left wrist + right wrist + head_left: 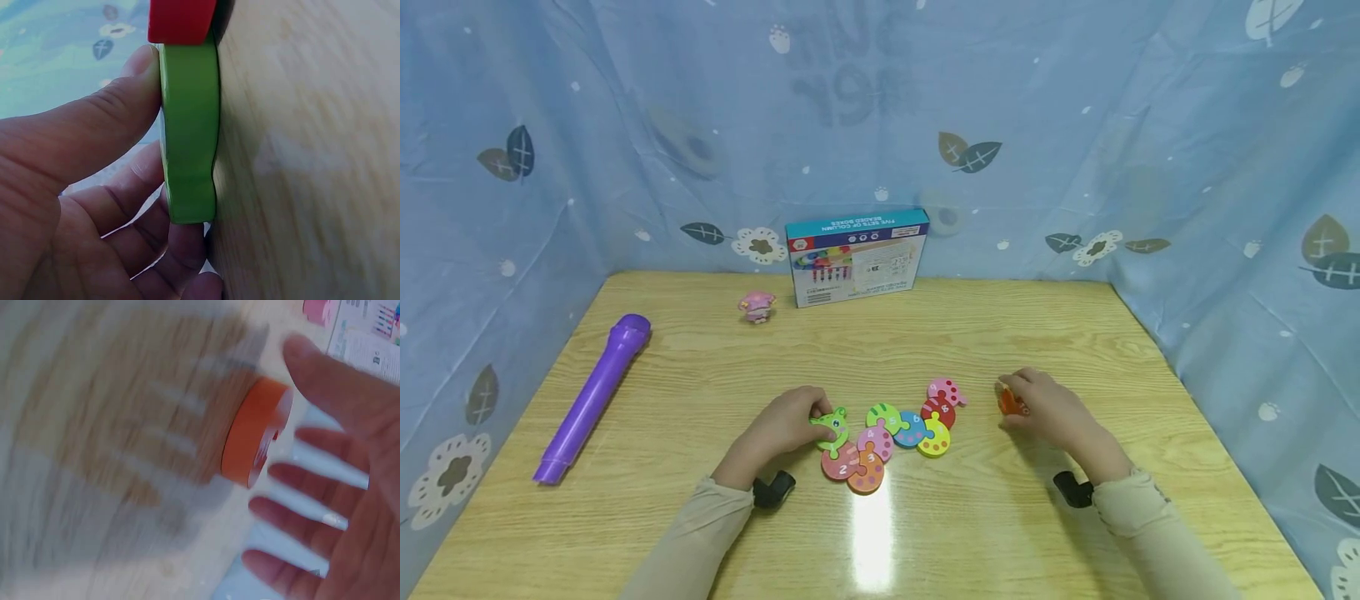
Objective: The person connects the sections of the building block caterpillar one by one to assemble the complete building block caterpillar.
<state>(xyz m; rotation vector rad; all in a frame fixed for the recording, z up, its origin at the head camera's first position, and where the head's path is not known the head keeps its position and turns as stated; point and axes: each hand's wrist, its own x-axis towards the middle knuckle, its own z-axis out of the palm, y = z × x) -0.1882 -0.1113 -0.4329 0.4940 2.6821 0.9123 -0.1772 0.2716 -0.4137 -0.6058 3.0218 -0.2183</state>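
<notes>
In the head view, my left hand point(782, 427) grips the green animal-head puzzle piece point(833, 430) at the left end of a curving chain of numbered round pieces. The left wrist view shows the thumb on the top face of this green piece point(190, 131) and fingers along its edge; a red piece point(181, 22) adjoins it. The chain runs through the red piece marked 2 point(837, 463) to a pink one point(945, 390) at the right end. My right hand point(1051, 410) is spread around a loose orange piece point(247, 440), its fingers apart from it in the right wrist view.
A purple tube-like microphone shape point(591, 400) lies at the table's left. Toward the back stand a small pink figurine point(757, 306) and a printed box point(859, 260). Blue patterned curtain point(880, 125) encloses the back and sides of the wooden table point(1037, 333).
</notes>
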